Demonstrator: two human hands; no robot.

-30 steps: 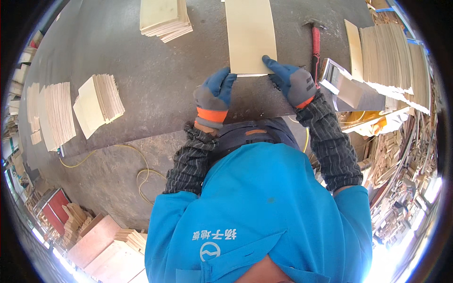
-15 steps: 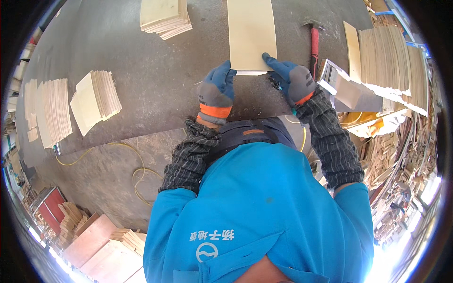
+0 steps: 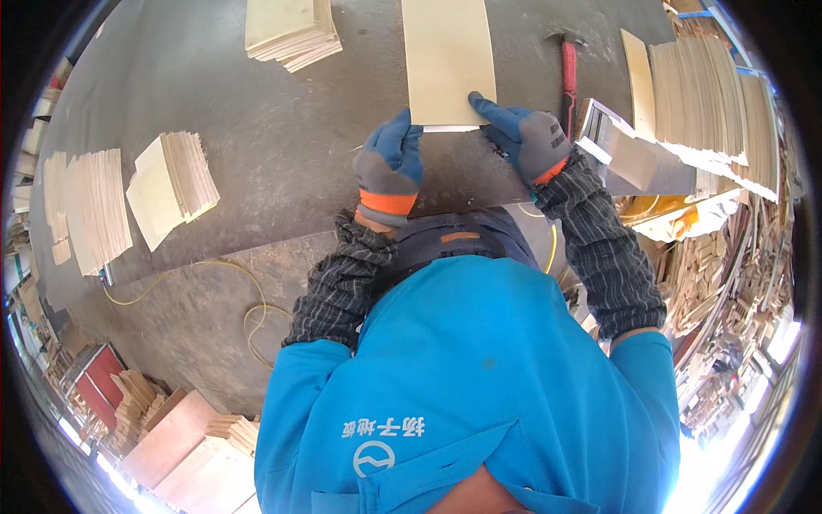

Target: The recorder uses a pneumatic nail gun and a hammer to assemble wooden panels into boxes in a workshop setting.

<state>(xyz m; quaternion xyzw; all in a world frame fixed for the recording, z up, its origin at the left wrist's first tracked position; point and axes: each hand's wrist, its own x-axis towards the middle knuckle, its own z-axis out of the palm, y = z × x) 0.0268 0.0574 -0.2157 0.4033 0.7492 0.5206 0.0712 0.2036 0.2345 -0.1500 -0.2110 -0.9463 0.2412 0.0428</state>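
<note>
A long pale wooden board [image 3: 449,64] lies on the dark table, its far end cut off by the upper edge of the picture. At the board's near left corner, my left hand [image 3: 390,161], in a blue-and-grey glove with an orange cuff, is closed on the edge. My right hand [image 3: 533,141], gloved alike, presses its thumb on top near the right corner, with its other fingers lower and partly hidden. A thin white strip shows under the near edge. Something small and dark sits beneath my right hand, too hidden to name.
A red-handled hammer [image 3: 568,81] lies to the right, beside an open box [image 3: 604,137]. Stacks of thin boards stand at the far left [image 3: 294,30], left [image 3: 175,180] and right [image 3: 698,98]. A yellow hose [image 3: 248,317] trails below the table edge [image 3: 282,240].
The whole view has shifted a little, with the board, hammer and far stack all slightly farther left. Both hands keep the same hold at the board's near end.
</note>
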